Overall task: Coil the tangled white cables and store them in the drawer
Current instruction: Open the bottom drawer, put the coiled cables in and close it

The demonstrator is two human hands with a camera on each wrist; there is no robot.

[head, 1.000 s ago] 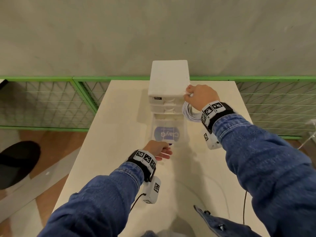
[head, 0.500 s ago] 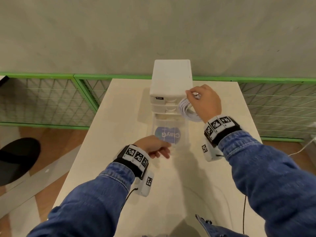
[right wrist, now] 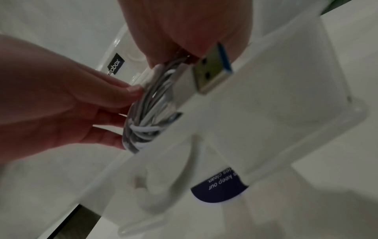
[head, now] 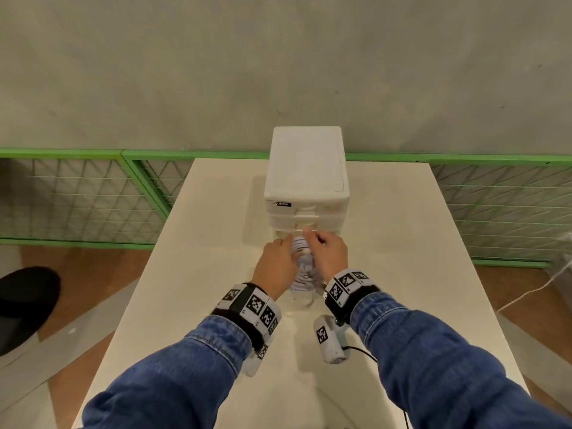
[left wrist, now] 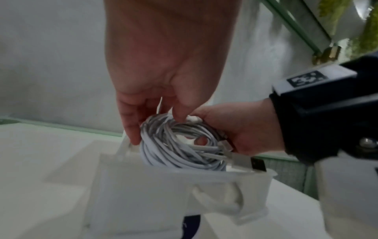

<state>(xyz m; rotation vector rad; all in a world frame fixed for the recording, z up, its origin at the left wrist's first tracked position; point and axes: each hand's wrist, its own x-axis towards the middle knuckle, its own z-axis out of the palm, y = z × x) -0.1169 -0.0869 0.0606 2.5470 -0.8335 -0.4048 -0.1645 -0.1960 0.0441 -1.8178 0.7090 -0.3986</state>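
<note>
A coiled white cable [head: 301, 245] with a USB plug [right wrist: 212, 69] stands on edge, half down inside the open bottom drawer [head: 305, 301] of the white drawer unit [head: 306, 168]. My right hand [head: 309, 235] grips the coil [left wrist: 180, 145] at its top and right side, fingers curled round the strands. My left hand [head: 288, 243] is at the coil's left side, and its straight fingers [right wrist: 131, 90] touch the strands [right wrist: 147, 113]. The drawer's translucent front wall [left wrist: 184, 186] hides the coil's lower part.
The unit stands at the far middle of a cream table [head: 402, 243]. Its two upper drawers [head: 306, 216] are closed. A blue sticker [right wrist: 220, 186] lies on the drawer floor. Green mesh fencing [head: 77, 199] runs behind the table, and a dark cord [head: 362, 351] trails on the table near me.
My right hand carried the coil from beside the unit's top down into the open drawer. My left hand left the drawer's front and moved up to the coil.
</note>
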